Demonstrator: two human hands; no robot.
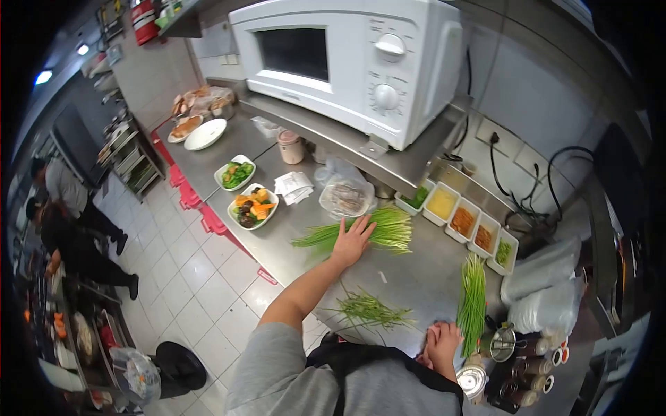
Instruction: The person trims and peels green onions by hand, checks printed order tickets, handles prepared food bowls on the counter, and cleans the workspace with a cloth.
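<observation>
My left hand (352,241) lies with fingers spread on a large bunch of long green stalks (392,229) on the steel counter (409,277). Nearer to me is a smaller, loose heap of thin green stalks (371,309). My right hand (442,343) is at the counter's near edge, its fingers curled and pressed together; what they hold, if anything, is hidden. Just right of it, another bunch of green stalks (472,298) points away from me. A plastic-wrapped bundle (347,197) sits beyond my left hand.
A white microwave (347,59) stands on a shelf above the counter. Several small trays of toppings (463,220) line the back right. Two vegetable dishes (252,206) are at left, bottles (534,366) and a metal strainer (503,344) at lower right. Two people (76,229) stand far left.
</observation>
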